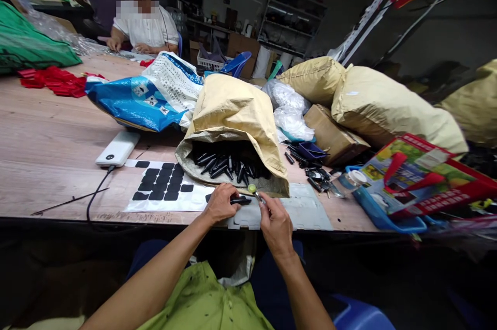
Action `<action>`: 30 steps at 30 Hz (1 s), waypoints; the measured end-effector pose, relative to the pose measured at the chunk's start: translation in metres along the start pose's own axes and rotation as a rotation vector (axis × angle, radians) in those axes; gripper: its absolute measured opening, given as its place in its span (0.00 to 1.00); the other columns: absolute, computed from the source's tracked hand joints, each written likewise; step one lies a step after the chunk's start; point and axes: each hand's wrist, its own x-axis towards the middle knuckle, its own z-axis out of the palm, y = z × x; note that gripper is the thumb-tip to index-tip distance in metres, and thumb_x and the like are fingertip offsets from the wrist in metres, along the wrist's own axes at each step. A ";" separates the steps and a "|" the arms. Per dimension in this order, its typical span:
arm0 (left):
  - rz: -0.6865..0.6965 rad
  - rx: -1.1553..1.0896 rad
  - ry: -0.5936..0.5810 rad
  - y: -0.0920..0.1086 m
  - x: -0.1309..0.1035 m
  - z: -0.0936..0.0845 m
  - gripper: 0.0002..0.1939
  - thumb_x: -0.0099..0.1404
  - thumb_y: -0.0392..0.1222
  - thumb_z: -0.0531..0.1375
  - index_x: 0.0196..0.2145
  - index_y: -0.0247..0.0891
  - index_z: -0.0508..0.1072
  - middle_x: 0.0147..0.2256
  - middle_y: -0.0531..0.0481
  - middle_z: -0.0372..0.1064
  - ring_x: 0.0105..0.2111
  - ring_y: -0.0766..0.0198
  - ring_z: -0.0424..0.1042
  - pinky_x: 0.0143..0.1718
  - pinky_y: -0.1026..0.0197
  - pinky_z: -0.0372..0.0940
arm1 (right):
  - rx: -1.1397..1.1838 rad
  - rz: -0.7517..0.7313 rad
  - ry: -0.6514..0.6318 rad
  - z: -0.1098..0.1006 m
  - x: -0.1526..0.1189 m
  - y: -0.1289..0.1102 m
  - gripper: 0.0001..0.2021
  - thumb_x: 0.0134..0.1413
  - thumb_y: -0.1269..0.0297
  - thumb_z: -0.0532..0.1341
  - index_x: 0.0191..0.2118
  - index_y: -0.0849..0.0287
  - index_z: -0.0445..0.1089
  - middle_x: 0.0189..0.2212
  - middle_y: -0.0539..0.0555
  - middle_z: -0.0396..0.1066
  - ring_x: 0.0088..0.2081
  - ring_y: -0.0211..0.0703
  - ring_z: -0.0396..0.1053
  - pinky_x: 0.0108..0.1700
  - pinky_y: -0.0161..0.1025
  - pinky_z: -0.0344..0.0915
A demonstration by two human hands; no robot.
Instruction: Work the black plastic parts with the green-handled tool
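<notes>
At the table's front edge, my left hand point(222, 203) is closed on a black pen-like piece point(241, 200). My right hand point(276, 221) pinches a thin tool point(256, 194) with a round yellow-green end point(252, 188), just right of that piece. Both hands are in front of an open tan sack point(236, 107) that lies on its side, with many black pieces point(221, 164) in its mouth. Under the hands lies a grey sheet point(310, 208). To the left is a white sheet point(194, 196) with rows of black stickers point(158, 181).
A white power bank point(117, 149) with a cable lies left. Behind are a blue-white bag point(151, 97) and a seated person point(145, 27). Rightward are loose black parts point(316, 177), a carton point(334, 133), full sacks point(392, 102) and a blue basket point(388, 219) with a red bag point(423, 180).
</notes>
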 end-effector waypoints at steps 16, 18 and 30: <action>0.043 0.032 -0.070 -0.006 0.002 -0.002 0.21 0.75 0.46 0.47 0.31 0.39 0.73 0.33 0.48 0.70 0.39 0.57 0.66 0.42 0.55 0.59 | -0.423 0.076 0.173 0.040 0.013 0.053 0.14 0.65 0.64 0.58 0.52 0.53 0.76 0.38 0.56 0.71 0.41 0.47 0.63 0.42 0.41 0.54; 0.049 0.046 -0.079 -0.006 0.001 -0.002 0.22 0.76 0.47 0.46 0.30 0.39 0.73 0.32 0.49 0.69 0.38 0.58 0.66 0.42 0.56 0.59 | -0.424 0.078 0.172 0.039 0.014 0.053 0.14 0.65 0.64 0.58 0.52 0.53 0.75 0.38 0.56 0.71 0.42 0.47 0.63 0.42 0.41 0.54; 0.156 0.128 -0.129 0.016 -0.015 -0.012 0.20 0.76 0.47 0.46 0.33 0.39 0.71 0.34 0.47 0.70 0.38 0.57 0.66 0.43 0.56 0.59 | -0.418 0.101 0.173 0.041 0.014 0.053 0.13 0.63 0.65 0.60 0.52 0.51 0.75 0.39 0.54 0.70 0.42 0.46 0.62 0.42 0.40 0.54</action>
